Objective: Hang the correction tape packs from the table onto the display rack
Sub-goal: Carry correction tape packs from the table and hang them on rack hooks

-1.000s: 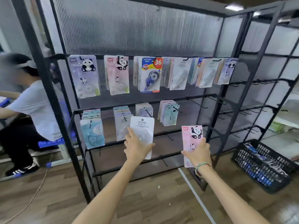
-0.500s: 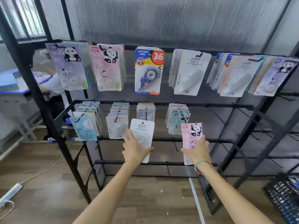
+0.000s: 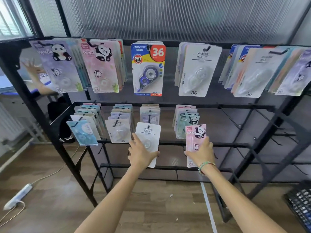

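Note:
My left hand grips a white correction tape pack and holds it upright just in front of the third stack on the lower row of the black display rack. In my right hand is a pink panda correction tape pack, held upright in front of the fourth lower stack of green panda packs. Many packs hang on the upper row, among them a blue and yellow "36" pack. No table is in view.
Bare black hooks stick out on the right half of the lower row. A black basket sits on the wooden floor at the lower right. A white power strip lies at the lower left. Another person's hand shows behind the rack's left end.
The view has swung left and closer to the rack, so the packs look larger. Both hands keep their packs and have risen slightly toward the lower row of stacks.

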The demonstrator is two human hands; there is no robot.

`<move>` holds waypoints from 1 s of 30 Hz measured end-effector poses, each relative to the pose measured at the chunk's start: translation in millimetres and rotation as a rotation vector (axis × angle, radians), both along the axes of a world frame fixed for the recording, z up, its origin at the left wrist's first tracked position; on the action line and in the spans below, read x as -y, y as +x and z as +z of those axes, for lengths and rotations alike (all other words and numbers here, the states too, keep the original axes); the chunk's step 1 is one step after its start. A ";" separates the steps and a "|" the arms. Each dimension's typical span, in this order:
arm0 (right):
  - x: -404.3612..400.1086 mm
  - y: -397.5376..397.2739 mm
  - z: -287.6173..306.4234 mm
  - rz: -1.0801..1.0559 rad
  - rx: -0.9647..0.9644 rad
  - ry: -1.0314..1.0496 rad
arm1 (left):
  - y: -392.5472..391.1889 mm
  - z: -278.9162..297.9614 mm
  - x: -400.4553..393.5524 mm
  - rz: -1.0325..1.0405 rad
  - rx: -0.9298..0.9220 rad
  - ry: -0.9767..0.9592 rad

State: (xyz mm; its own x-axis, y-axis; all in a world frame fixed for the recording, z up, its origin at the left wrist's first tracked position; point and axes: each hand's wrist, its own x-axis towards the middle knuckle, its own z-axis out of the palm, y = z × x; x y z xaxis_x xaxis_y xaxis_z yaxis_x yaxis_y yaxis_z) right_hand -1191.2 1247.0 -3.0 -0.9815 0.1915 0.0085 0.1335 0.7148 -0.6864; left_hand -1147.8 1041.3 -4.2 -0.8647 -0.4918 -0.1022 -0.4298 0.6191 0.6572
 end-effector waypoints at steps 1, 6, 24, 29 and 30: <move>-0.8 -0.5 -1.1 -0.006 -0.003 -0.001 | -2.4 -0.7 -0.9 0.004 0.000 0.007; -4.8 -4.3 -5.7 -0.006 -0.011 0.027 | -16.1 -8.0 -1.5 0.027 -0.003 0.038; 10.0 -33.2 -18.2 0.029 0.026 0.002 | -49.9 -22.2 6.5 0.020 -0.135 0.076; 23.0 -60.8 -18.8 -0.001 0.048 -0.026 | -70.3 -28.3 7.1 0.037 -0.165 0.081; 24.8 -66.4 -19.0 -0.007 0.049 -0.024 | -75.0 -29.4 7.0 0.043 -0.170 0.082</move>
